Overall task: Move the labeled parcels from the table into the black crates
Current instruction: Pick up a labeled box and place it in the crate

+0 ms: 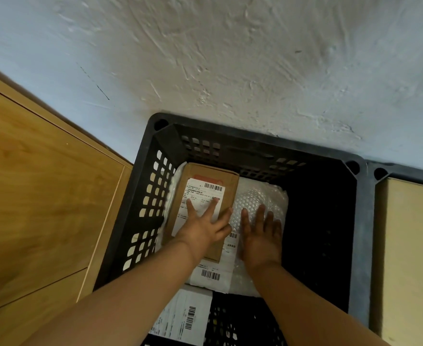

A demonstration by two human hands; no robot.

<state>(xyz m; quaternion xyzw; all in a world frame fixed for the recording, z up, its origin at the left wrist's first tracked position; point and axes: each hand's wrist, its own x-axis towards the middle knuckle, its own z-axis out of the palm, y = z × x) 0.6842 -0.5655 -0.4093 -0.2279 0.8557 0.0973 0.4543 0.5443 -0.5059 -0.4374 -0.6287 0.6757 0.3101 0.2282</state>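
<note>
Both hands are down inside the black crate (140, 196), fingers straight and spread, gripping nothing. The left hand (203, 228) lies flat on the cardboard parcel (205, 193), its fingertips fanned across the white shipping label (200, 196) with the thumb reaching the box's right edge. The right hand (261, 238) rests palm-down on the bubble-wrap parcel (260, 196) just beside it, fingers slightly apart and following the rounded bulge of the wrap. The cardboard parcel sits against the crate's left perforated wall, on top of white padding, and partly overlaps the bubble-wrapped one, whose own label (210, 273) shows nearer me. A third labeled white parcel (183, 315) lies at the near side, partly under the left forearm. To the right of the bubble wrap the crate floor is dark and open up to the right wall, leaving free room on that side. Both forearms come in from below, angled toward each other, wrists roughly straight. The crate stands against the rough white wall (230, 58), with a wooden cabinet (43, 183) tight on its left. A second black crate (405, 171) touches its right rim and holds a large cardboard box (405, 245) with a label.
</note>
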